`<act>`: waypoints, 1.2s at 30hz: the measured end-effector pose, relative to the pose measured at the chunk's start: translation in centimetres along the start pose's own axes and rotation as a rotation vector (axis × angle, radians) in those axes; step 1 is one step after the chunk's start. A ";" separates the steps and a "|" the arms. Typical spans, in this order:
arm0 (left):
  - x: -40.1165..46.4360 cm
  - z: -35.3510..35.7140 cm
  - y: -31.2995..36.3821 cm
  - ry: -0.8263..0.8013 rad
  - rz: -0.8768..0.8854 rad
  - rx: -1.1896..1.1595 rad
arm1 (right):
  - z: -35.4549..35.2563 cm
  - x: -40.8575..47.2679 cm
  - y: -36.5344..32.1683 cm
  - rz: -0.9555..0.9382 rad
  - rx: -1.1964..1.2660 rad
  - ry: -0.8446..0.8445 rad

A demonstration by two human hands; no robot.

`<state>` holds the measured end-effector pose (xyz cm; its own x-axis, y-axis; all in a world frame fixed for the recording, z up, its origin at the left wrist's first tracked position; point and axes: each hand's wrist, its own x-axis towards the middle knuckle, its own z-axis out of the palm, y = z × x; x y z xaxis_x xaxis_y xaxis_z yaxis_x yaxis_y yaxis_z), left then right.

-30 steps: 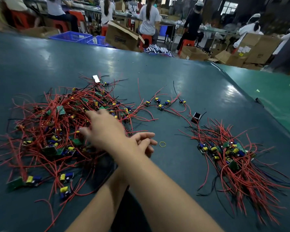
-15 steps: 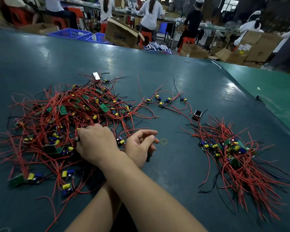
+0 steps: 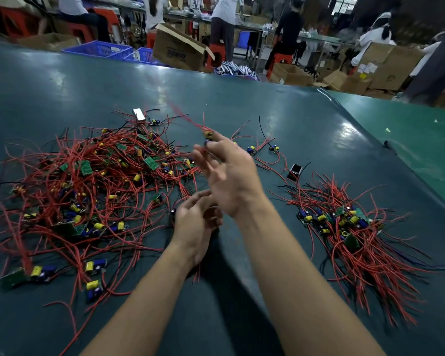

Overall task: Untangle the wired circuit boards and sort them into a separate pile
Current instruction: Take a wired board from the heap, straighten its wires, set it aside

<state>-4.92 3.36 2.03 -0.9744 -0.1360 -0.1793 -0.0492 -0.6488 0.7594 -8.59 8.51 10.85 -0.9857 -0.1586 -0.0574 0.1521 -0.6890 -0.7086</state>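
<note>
A big tangled pile (image 3: 92, 186) of small green circuit boards with red and black wires covers the left of the dark green table (image 3: 242, 104). A smaller sorted pile (image 3: 344, 227) lies at the right. My right hand (image 3: 231, 176) is raised over the middle and pinches one wired circuit board (image 3: 208, 135) at its fingertips. That board's red wires trail up and left in a blur. My left hand (image 3: 195, 227) sits lower, just beside the tangled pile, seen from the back with its fingers curled. Whether it holds any wire is hidden.
A few loose boards (image 3: 274, 149) with wires lie beyond my right hand. A small black part (image 3: 294, 172) rests between the piles, and a white tag (image 3: 139, 114) at the tangle's far edge. The table's right edge (image 3: 385, 155) borders a lighter green surface. People and cardboard boxes are beyond.
My right hand has lifted off the tangled pile and swung right and up, pulling one wired board out. My arms have uncrossed. My left hand has shifted slightly left.
</note>
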 end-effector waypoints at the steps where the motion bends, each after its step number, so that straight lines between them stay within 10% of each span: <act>1: -0.1 0.0 -0.1 -0.019 0.024 0.004 | -1.2 -0.4 -0.8 0.016 0.007 -0.026; 9: -1.0 0.4 -1.6 -0.144 0.168 0.428 | -11.0 -4.7 0.4 -0.058 -0.332 0.117; 18: -1.1 0.3 -1.6 -0.110 0.201 0.461 | -11.7 -5.3 1.0 -0.153 -0.228 0.221; 26: -1.5 0.2 -1.8 -0.177 0.389 0.590 | -11.9 -5.6 1.5 -0.350 -0.643 0.234; 36: -1.2 0.2 -1.6 -0.205 0.204 0.567 | -12.1 -5.3 1.3 -0.289 -0.459 0.351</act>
<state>-3.67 4.69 1.15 -0.9959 -0.0321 0.0845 0.0878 -0.1199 0.9889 -4.02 17.02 1.71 -0.9593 0.2823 0.0099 -0.0935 -0.2844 -0.9541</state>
